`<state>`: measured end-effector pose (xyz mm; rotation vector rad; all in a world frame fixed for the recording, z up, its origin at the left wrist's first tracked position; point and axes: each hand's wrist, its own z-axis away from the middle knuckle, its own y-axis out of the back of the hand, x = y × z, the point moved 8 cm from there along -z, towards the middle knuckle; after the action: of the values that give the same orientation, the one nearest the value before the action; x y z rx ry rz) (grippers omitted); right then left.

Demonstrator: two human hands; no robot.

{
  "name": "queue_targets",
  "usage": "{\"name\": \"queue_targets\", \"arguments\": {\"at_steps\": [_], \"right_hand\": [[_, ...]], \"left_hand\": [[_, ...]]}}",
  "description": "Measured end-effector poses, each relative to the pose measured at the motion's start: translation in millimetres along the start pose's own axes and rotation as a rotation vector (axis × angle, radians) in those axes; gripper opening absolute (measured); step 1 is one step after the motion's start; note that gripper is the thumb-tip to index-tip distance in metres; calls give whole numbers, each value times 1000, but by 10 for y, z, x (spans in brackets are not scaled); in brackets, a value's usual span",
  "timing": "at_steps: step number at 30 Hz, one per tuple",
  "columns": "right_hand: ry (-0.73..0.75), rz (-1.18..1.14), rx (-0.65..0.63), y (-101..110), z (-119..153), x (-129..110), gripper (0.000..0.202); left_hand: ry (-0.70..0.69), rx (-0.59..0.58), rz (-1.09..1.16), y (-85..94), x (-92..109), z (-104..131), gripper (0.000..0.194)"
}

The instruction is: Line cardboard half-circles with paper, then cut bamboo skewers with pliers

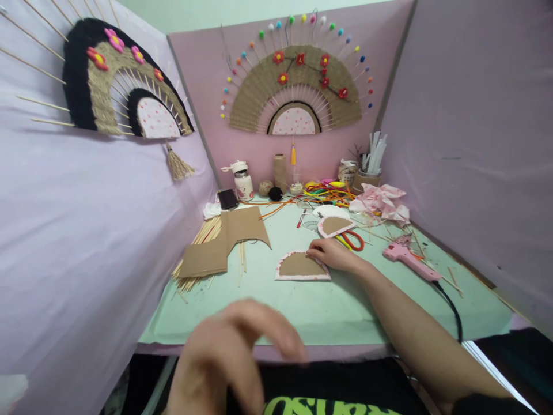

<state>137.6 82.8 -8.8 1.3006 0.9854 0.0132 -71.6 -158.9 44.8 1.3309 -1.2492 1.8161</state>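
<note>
A cardboard half-circle [302, 265], edged with pink-and-white patterned material, lies on the table with its straight side toward me. My right hand [332, 254] has its fingers closed at the upper right of the curved edge. Close to the camera, my left hand [235, 351] is raised over the table's front edge, slightly blurred. Its curved index finger and thumb are apart, and I see nothing between them. A second, similar half-circle [336, 226] lies just beyond my right hand, next to pliers-like red and yellow handles [355, 240].
A pink glue gun [410, 260] with a black cord lies at right. Cut cardboard [246, 225] rests on thin sticks [207, 233] at left. Crumpled patterned material [380, 202], a bottle [243, 181] and a twine spool [280, 172] stand behind. Decorated fans [254, 95] hang on the walls.
</note>
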Motion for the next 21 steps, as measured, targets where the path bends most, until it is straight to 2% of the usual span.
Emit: {"name": "queue_targets", "arguments": {"at_steps": [1, 2, 3, 5, 7, 9, 12, 15, 21], "right_hand": [[4, -3, -1, -7, -3, 10, 26], [7, -8, 1, -14, -6, 20, 27], [9, -13, 3, -21, -9, 31, 27], [3, -19, 6, -34, -18, 53, 27], [-7, -17, 5, -47, -25, 62, 26], [-9, -20, 7, -51, -29, 51, 26], [-28, -14, 6, -55, -31, 41, 27], [-51, -5, -11, -71, -31, 49, 28], [-36, 1, -23, -73, -27, 26, 29]], "left_hand": [[-58, -116, -16, -199, 52, -125, 31], [-98, -175, -39, -316, 82, -244, 29], [-97, -165, -62, -335, 72, -366, 24], [-61, 1, -57, -119, -1, -577, 19], [-44, 179, 23, 238, -101, -686, 24], [-41, 317, 91, 593, -209, -699, 27], [-47, 387, 144, 907, -321, -652, 36], [-10, 409, 191, 1001, -373, -628, 37], [90, 348, 258, 955, -334, -793, 32]]}}
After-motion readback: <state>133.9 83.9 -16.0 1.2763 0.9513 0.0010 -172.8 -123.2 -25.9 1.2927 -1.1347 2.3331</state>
